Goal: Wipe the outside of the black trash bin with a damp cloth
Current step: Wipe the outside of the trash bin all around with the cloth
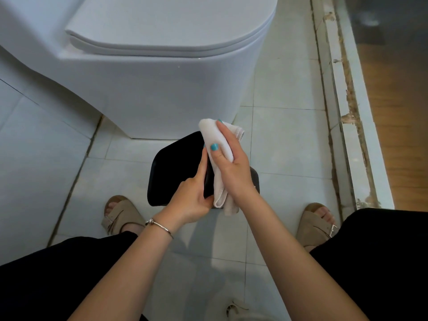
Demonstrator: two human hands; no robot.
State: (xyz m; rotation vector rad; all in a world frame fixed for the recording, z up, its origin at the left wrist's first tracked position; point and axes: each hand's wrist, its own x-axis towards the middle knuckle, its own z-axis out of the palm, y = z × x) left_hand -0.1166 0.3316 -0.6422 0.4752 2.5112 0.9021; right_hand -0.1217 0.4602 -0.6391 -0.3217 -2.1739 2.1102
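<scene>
A black trash bin [173, 172] stands on the tiled floor in front of the toilet, its lid facing up. My left hand [192, 198] grips the bin's near right edge, with the fingers along its side. My right hand [231, 163] holds a folded white cloth [220, 179], thumb across it, and presses it against the bin's right side. The cloth hangs down past the bin's lower corner. Much of the bin's right side is hidden behind my hands and the cloth.
A white toilet [150, 77] with its lid shut stands just behind the bin. My two sandalled feet [120, 214] [317, 223] flank the bin. A worn white door threshold [352, 123] runs along the right, with wooden flooring beyond. A floor drain [234, 308] lies near the bottom.
</scene>
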